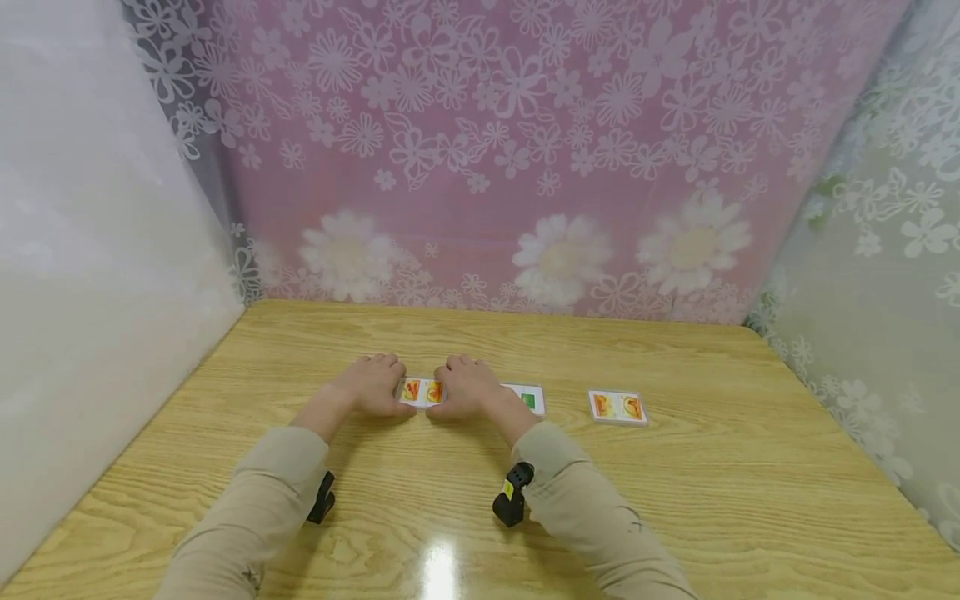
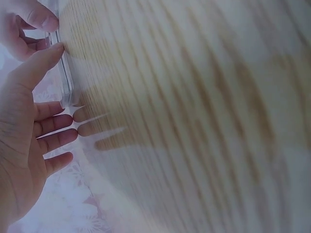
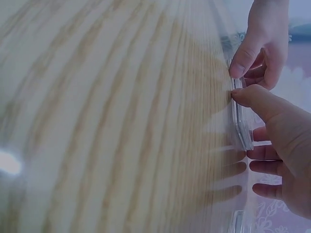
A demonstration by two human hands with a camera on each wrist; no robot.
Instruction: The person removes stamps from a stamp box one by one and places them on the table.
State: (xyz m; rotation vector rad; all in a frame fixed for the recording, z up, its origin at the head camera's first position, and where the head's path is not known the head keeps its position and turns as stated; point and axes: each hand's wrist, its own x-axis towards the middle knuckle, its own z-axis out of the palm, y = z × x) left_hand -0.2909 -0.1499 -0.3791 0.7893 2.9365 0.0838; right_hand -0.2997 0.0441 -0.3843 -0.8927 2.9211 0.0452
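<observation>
Beige sleeves (image 1: 600, 521) reach forward over the wooden table (image 1: 420, 483), a small black camera (image 1: 512, 500) strapped at each wrist. Both hands work left of the middle of the table's far edge. Left hand (image 1: 373, 387) and right hand (image 1: 467, 388) together grip a clear flat case (image 1: 422, 392) with orange pictures on top, one at each end of it. Their thumbs press its near side, just beside each other; the other fingers reach around its ends and far side. It is level, at the tabletop; whether it touches the wood or is slightly raised, I cannot tell.

Just right of the right hand lies a white case with a green patch (image 1: 530, 400), partly hidden by that hand and wrist. Well apart from it, towards the far right corner, another orange-pictured case (image 1: 617, 407) lies flat. Behind the far edge hangs a pink flowered curtain (image 1: 465, 183); a plain white sheet (image 1: 97, 250) stands along the left edge.
</observation>
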